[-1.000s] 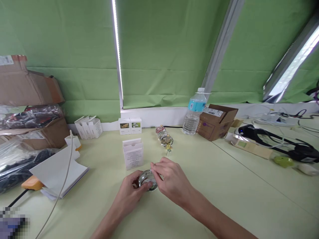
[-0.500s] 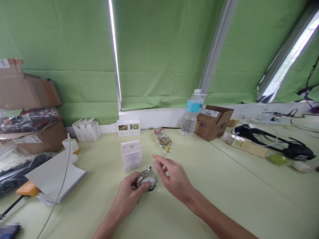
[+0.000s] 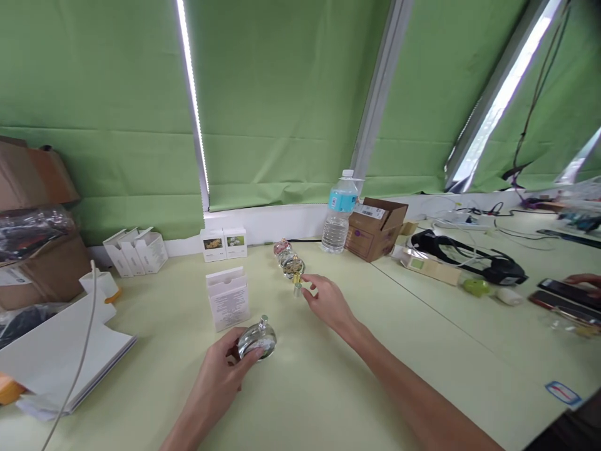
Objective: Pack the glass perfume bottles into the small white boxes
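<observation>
My left hand (image 3: 220, 369) is closed around a round, clear glass perfume bottle (image 3: 258, 341) with a silver sprayer neck, held tilted just above or on the table. My right hand (image 3: 328, 304) reaches forward, thumb and forefinger apart, beside two small caps. One is a gold cap (image 3: 297, 279); in front of it stands a silvery-green cap (image 3: 297, 290). Whether a fingertip touches either cap cannot be made out. Behind them stand several round bottles in a row, the nearest a gold-detailed bottle (image 3: 293, 267). An upright white carton (image 3: 228, 300) with an open top stands beyond the held bottle.
Two small picture boxes (image 3: 224, 245) and several white cartons (image 3: 136, 252) stand at the back. A water bottle (image 3: 339, 216) and a brown box (image 3: 375, 232) are behind right. Papers (image 3: 94, 351) lie left. Far right, another person's hand (image 3: 585, 280) is near dark phone-like objects.
My right hand has moved away from the held bottle, forward to the small caps. The view has turned right, so things appear shifted left. My left hand keeps the perfume bottle.
</observation>
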A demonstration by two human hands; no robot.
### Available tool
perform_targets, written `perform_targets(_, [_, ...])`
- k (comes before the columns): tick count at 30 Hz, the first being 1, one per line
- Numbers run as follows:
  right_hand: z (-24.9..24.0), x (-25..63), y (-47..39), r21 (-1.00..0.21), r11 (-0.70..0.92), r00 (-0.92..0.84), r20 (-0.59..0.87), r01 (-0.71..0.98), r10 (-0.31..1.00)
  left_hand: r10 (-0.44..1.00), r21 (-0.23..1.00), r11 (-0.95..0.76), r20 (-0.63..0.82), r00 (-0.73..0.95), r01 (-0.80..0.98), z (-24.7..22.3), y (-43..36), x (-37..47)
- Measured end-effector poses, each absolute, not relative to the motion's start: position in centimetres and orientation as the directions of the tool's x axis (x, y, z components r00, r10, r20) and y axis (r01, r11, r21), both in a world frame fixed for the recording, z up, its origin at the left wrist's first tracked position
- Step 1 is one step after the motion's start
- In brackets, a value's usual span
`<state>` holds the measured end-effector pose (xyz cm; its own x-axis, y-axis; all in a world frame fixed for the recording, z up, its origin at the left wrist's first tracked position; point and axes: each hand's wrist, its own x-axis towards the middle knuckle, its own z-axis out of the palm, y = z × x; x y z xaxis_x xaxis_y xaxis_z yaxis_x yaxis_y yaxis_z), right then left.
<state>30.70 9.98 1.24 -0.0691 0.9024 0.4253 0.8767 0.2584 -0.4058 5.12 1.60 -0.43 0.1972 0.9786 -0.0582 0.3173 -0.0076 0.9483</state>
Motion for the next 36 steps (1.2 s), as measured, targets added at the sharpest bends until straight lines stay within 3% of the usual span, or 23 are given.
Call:
perform_targets(10, [-0.2,29.1,10.5,-0.29,0.323,-0.199,0.385,0.901,0.901,0.967,0.945,-0.003,-0.081,0.241,0.328,-1.7,1.9,4.9])
perform_targets(19, [0.6,27.9,9.0,-0.407,0.379,-0.163,0.474,0.831,0.865,0.968,0.941,0.005,-0.09,0.235,0.338,-2.2,2.1,4.7])
perform_targets(23, [1.5,26.0,6.7,-0.462,0.599,-0.228,0.635,0.654,0.738,0.962,0.947,0.025,-0.109,0.248,0.319,-1.6,2.0,4.7])
perform_targets(27, [2.4,24.2,4.3,-0.409,0.767,-0.281,0.76,0.495,0.587,0.958,0.956,0.014,-0.096,0.27,0.292,-1.3,2.0,4.7])
perform_targets(36, [2.5,23.3,3.4,-0.326,0.814,-0.43,0.721,0.48,0.543,0.961,0.959,-0.057,-0.023,0.274,0.279,-1.7,2.0,4.7])
